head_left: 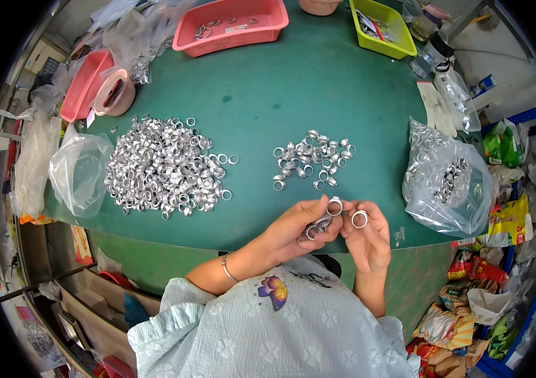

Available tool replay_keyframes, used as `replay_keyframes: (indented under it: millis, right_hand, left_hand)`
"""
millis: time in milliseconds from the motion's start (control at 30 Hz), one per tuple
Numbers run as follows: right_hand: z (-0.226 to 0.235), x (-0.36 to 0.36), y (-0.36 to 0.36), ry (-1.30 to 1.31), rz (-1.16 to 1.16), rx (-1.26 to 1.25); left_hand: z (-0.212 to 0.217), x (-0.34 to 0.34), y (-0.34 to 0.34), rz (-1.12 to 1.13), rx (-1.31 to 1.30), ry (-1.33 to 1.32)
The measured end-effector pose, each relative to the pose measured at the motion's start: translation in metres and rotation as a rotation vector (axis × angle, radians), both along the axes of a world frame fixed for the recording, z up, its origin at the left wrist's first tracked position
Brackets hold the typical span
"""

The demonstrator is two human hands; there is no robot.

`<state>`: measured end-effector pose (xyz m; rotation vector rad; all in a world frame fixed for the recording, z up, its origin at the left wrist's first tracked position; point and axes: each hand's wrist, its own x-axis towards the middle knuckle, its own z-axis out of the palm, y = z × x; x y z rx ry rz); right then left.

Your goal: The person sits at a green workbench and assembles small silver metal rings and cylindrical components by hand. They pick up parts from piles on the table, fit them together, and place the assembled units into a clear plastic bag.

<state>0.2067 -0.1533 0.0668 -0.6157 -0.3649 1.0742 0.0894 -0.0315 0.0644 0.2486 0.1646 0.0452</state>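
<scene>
Left grip [285, 233]: clamped on several silver rings [323, 222], with one ring standing up at the thumb tip; exact count hidden by fingers. Wrist circled by a thin bracelet [229, 269].
Right grip [372, 246]: fingertips together on a single ring [359, 226], hole turned to view; just beside left grip, over near edge of green desk [242, 94].
Right bag [450, 205]: clear plastic, slumped near right end of desk, packed with silver pieces.
Left bag [79, 176]: clear plastic, crumpled, just beside the heap on its left.
Big heap [162, 167]: silver rings, piled several deep left of the grips, a few strays along right side.
Small batch [316, 155]: silver rings, loosely scattered just beyond the grips, well apart from big heap.
White gloves [436, 107]: lying flat beyond right bag.
Pink bowl [120, 104]: round, beyond big heap, beside a red-pink tray [85, 85].
Bottle [430, 55]: clear, dark-capped, far right.
Yellow-green tray [386, 48]: far right, small metal pieces inside.
Far tray [233, 47]: red-pink, far side, few rings inside.
</scene>
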Motion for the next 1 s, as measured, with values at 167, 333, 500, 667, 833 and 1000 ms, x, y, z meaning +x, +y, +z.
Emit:
replay_keyframes:
  millis: [167,333,500,667,833,1000]
  right_hand:
    - [0.0,-0.003,-0.004,0.056,0.001,-0.012]
    - [0.012,-0.001,-0.004,0.16,-0.046,-0.007]
    - [0.008,0.005,-0.01,0.208,-0.037,0.038]
    - [0.005,0.003,-0.01,0.209,-0.019,-0.006]
    - [0.003,-0.002,-0.004,0.212,-0.026,-0.015]
    - [0.001,-0.008,0.001,0.171,-0.035,-0.064]
  left_hand:
    - [0.032,0.0,-0.001,0.023,0.122,0.067]
    - [0.051,0.011,0.006,-0.076,0.157,-0.065]
    - [0.065,0.018,0.008,-0.084,0.045,-0.246]
    - [0.068,0.018,0.011,-0.088,0.048,-0.31]
    - [0.068,0.012,0.017,-0.077,0.062,-0.358]
    - [0.068,0.005,0.021,-0.069,0.059,-0.346]
